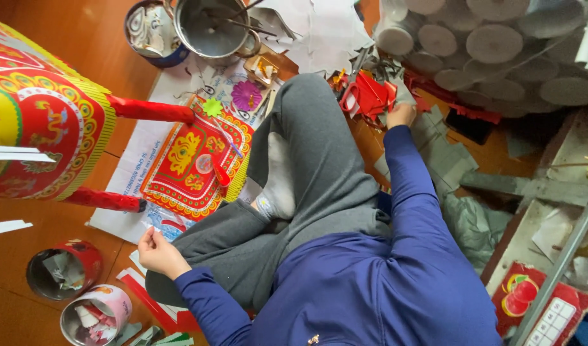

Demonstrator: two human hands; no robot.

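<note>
Seated cross-legged on a wooden floor [82, 38], seen from above, with work spread in an arc within arm's reach.

At far left, a large red and yellow paper drum [44, 122] lying on its side, two red paper-wrapped poles [150, 110] jutting out toward the middle, probably laid flat so as not to roll or crush. Below it, two open tins [63, 269] crammed with paper offcuts, parked close by the knee, handy as scrap bins by the look of it.

Left hand [156, 251] resting by the left knee, fingers loosely curled, thumb and fingertips drawn together; whether pinching something small, cannot tell. Just above it, a red and gold patterned paper sheet [195, 160] spread flat on white paper, a thin red stick lying across it, a green star and a purple flower cut-out near its top edge. Further up, a steel pot [211, 29] holding long thin tools, kept upright at the back.

Grey trousers and a socked foot in the centre.

Right arm stretched out, right hand [400, 114] down on a heap of red paper pieces [367, 96], fingers closed on or pressed into the pile; grip hidden by the paper. Scissors just beside the heap. Behind, stacked pale paper rolls [492, 45] seen end-on. At lower right, a red printed card [531, 301].
</note>
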